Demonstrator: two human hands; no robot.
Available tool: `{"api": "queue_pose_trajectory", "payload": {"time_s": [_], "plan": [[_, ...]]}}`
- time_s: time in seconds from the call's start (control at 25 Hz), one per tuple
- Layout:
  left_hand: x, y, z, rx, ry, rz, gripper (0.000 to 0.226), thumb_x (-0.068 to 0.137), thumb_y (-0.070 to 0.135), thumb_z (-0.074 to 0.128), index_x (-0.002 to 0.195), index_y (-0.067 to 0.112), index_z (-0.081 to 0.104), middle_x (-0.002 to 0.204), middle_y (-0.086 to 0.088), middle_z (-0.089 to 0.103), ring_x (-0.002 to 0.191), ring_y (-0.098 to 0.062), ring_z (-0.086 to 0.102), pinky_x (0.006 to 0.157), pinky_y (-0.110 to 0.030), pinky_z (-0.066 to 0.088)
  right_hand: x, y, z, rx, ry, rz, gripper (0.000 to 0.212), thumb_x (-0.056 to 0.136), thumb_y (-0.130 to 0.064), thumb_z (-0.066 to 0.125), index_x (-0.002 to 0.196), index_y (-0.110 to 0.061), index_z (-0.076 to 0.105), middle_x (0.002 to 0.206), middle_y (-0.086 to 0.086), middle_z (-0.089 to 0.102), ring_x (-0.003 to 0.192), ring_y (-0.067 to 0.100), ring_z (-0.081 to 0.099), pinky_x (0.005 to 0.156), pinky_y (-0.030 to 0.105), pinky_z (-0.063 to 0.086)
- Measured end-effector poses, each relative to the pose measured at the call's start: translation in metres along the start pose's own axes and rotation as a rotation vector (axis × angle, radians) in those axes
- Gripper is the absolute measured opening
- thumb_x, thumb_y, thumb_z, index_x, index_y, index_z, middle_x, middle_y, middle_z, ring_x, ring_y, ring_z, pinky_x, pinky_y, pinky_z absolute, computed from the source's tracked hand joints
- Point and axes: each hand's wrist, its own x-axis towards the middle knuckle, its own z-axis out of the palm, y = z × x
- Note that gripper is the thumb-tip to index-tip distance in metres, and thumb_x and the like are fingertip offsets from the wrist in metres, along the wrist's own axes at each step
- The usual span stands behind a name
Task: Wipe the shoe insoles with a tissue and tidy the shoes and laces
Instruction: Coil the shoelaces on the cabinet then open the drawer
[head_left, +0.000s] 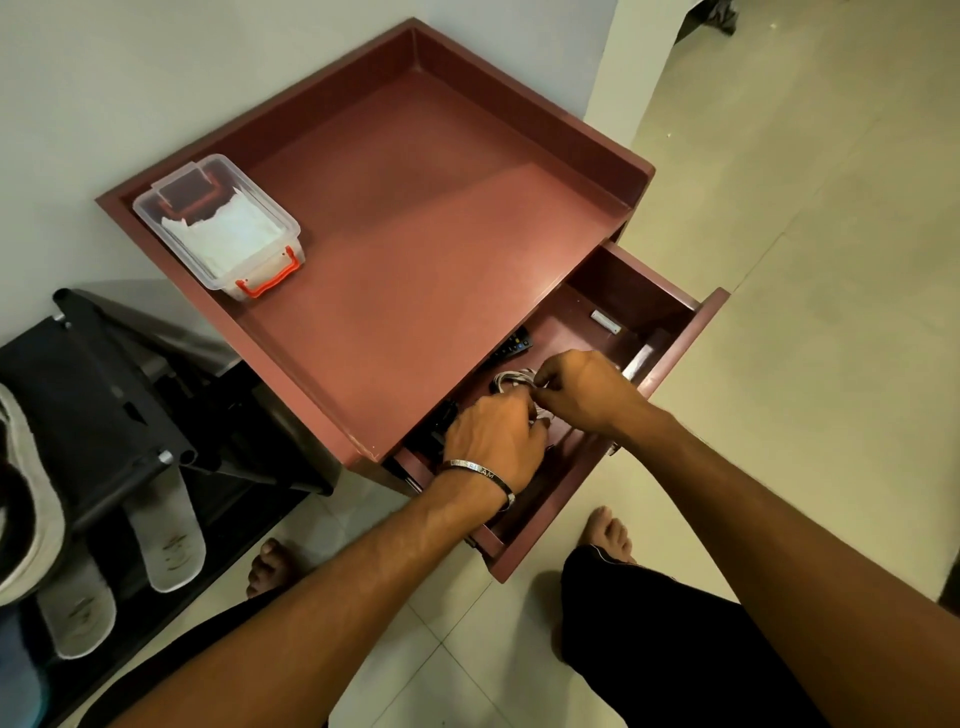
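Head view, both hands (540, 415) pinching coiled white laces (511, 380), open drawer (670, 358)

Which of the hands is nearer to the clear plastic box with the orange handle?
Left. The left hand is in the open drawer, nearer the plastic box on the tabletop; the right hand is farther right.
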Motion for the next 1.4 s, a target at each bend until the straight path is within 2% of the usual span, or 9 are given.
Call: {"api": "queue_pose_trajectory", "payload": {"time_s": [0.12,0.24,0.36,0.48,0.56,0.68,1.04,1.16,1.4], "plan": [[-0.014,0.022,0.0,-0.016,0.116,0.175,0.016,0.09,0.033,0.055,0.103,0.023,0.057,0.1,0.003,0.063,0.09,-0.021,0.06,0.071,-0.037,0.052,-0.028,0.009,-0.018,0.006,0.17,0.036,0.02,0.092,-0.028,0.065,0.103,-0.012,0.072,0.096,0.005,0.072,0.081,0.018,0.066,0.073,0.031,0.056],[-0.034,0.04,0.01,0.142,0.154,0.422,0.028,0.083,0.034,0.063,0.107,0.02,0.057,0.11,0.002,0.06,0.099,-0.022,0.055,0.079,-0.037,0.046,-0.055,0.017,-0.036,-0.032,0.365,0.11,0.021,0.094,-0.029,0.062,0.106,-0.015,0.072,0.097,0.003,0.074,0.08,0.02,0.066,0.068,0.024,0.047],[-0.052,0.052,0.026,0.312,0.016,0.564,0.047,0.085,0.034,0.062,0.128,0.016,0.052,0.142,-0.007,0.047,0.132,-0.029,0.039,0.107,-0.044,0.036,-0.075,0.026,-0.049,-0.108,0.435,0.247,0.027,0.095,-0.029,0.059,0.111,-0.012,0.071,0.102,0.007,0.074,0.086,0.026,0.069,0.072,0.026,0.047],[-0.063,0.055,0.032,0.535,-0.133,0.564,0.058,0.099,0.027,0.043,0.15,0.006,0.024,0.162,-0.018,0.009,0.149,-0.037,0.0,0.12,-0.05,0.001,-0.088,0.04,-0.05,-0.089,0.235,0.414,0.027,0.095,-0.026,0.057,0.103,-0.005,0.071,0.101,0.012,0.074,0.085,0.027,0.069,0.073,0.029,0.051],[-0.065,0.057,0.03,0.657,-0.208,0.528,0.062,0.102,0.022,0.034,0.153,0.0,0.007,0.161,-0.021,-0.007,0.148,-0.037,-0.014,0.118,-0.049,-0.009,-0.095,0.044,-0.048,0.209,-0.003,0.466,0.023,0.094,-0.018,0.053,0.091,-0.003,0.069,0.095,0.013,0.074,0.075,0.023,0.071,0.064,0.026,0.05],[-0.066,0.06,0.031,0.756,-0.258,0.524,0.061,0.104,0.024,0.027,0.152,-0.003,0.001,0.159,-0.026,-0.011,0.146,-0.04,-0.017,0.117,-0.049,-0.013,-0.101,0.037,-0.043,0.697,-0.247,0.493,0.019,0.095,-0.013,0.051,0.103,-0.005,0.066,0.101,0.003,0.069,0.067,0.016,0.073,0.063,0.025,0.052],[-0.076,0.054,0.046,0.698,-0.431,0.455,0.067,0.106,0.037,0.021,0.15,-0.007,-0.002,0.158,-0.031,-0.006,0.148,-0.041,-0.007,0.12,-0.046,-0.001,-0.077,0.033,-0.037,0.958,-0.238,0.569,0.029,0.087,-0.004,0.052,0.106,0.011,0.067,0.102,0.018,0.072,0.055,0.012,0.063,0.055,0.024,0.048],[-0.073,0.047,0.045,0.675,-0.399,0.386,0.07,0.105,0.04,0.023,0.15,-0.007,-0.002,0.157,-0.032,-0.005,0.148,-0.041,-0.005,0.121,-0.046,-0.001,-0.068,0.024,-0.036,0.996,-0.222,0.563,0.028,0.087,-0.002,0.053,0.107,0.011,0.066,0.088,0.015,0.068,0.051,0.01,0.06,0.051,0.022,0.048],[-0.05,0.022,0.03,0.651,-0.272,0.281,0.081,0.101,0.048,0.034,0.151,-0.007,0.001,0.157,-0.033,0.001,0.148,-0.042,-0.001,0.121,-0.048,0.002,-0.038,-0.003,-0.026,1.121,-0.189,0.485,0.029,0.087,-0.002,0.055,0.112,0.008,0.065,0.094,0.014,0.064,0.051,0.01,0.059,0.054,0.023,0.049]]}}
